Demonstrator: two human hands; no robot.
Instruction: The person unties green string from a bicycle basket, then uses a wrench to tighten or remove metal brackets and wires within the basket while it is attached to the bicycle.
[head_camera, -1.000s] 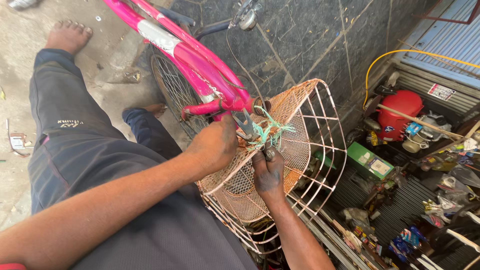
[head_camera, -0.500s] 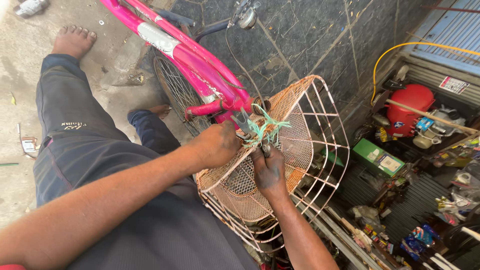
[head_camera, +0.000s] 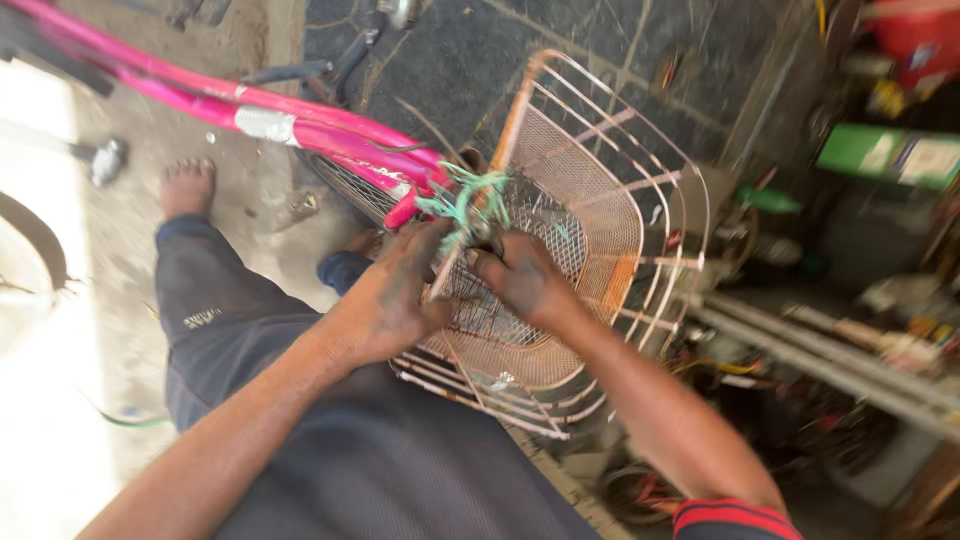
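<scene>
pink bike frame (head_camera: 300, 125) runs across the top left, tubes slanting down to the right until they meet the basket. the dark stone wall (head_camera: 560, 60) sits behind it, pretty blurry. below that is the person's dark trouser leg (head_camera: 230, 320), stretched out to a bare foot (head_camera: 187, 185) on the concrete.

the wire basket (head_camera: 610, 210) is the main thing here, a peach-coloured cage with a fine mesh liner, tipped on its side against the front of the bike, open side facing the right-hand clutter. its bottom bars rest just over the person's lap.

left hand (head_camera: 385, 300) is closed around the near rim of the basket, fingers curled tight on the wire right below the frame. right hand (head_camera: 525, 280) is inside the basket, fingers pinched together up near the knot, though what exactly they're pinching is too blurred to tell.

smallest bit: a tangle of green string (head_camera: 465, 200) knotted where the basket's rim meets the pink tubes, right above both hands.
</scene>
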